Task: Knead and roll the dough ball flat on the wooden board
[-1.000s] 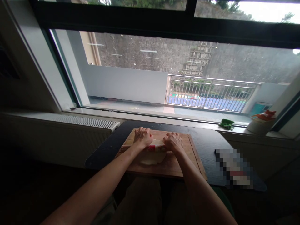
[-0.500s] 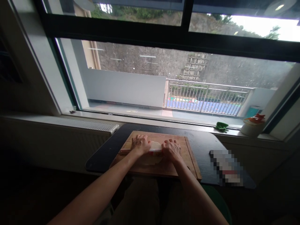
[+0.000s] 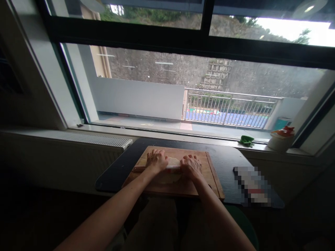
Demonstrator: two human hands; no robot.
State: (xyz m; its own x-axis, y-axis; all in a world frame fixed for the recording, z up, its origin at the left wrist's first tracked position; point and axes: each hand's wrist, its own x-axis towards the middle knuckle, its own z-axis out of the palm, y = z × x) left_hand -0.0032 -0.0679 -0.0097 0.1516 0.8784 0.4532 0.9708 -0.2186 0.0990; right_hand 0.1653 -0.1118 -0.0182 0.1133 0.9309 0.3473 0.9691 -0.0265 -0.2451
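Note:
A wooden rolling pin point(image 3: 172, 169) with a printed label lies across a sheet of pale dough point(image 3: 169, 179) on a wooden cutting board point(image 3: 183, 190). My left hand point(image 3: 157, 160) is closed over the left part of the pin, whose end sticks out past the fingers. Over the right part, my right hand point(image 3: 191, 165) is closed too, its knuckles bent. Between the two hands the label shows, and flat dough extends both beyond and in front of the pin. The fingertips and the pin's right end are hidden.
The board rests on a dark table point(image 3: 222, 160) below a window. To the right lies a blurred-out rectangular object point(image 3: 252, 186). On the sill are a green item point(image 3: 246, 141) and a pale container with an orange top point(image 3: 282, 139). A radiator point(image 3: 115, 143) stands left; a green stool point(image 3: 242, 223) is below.
The rolling pin has turned slightly, so less of the label's red part shows between the hands. Both hands stay in almost the same place on it.

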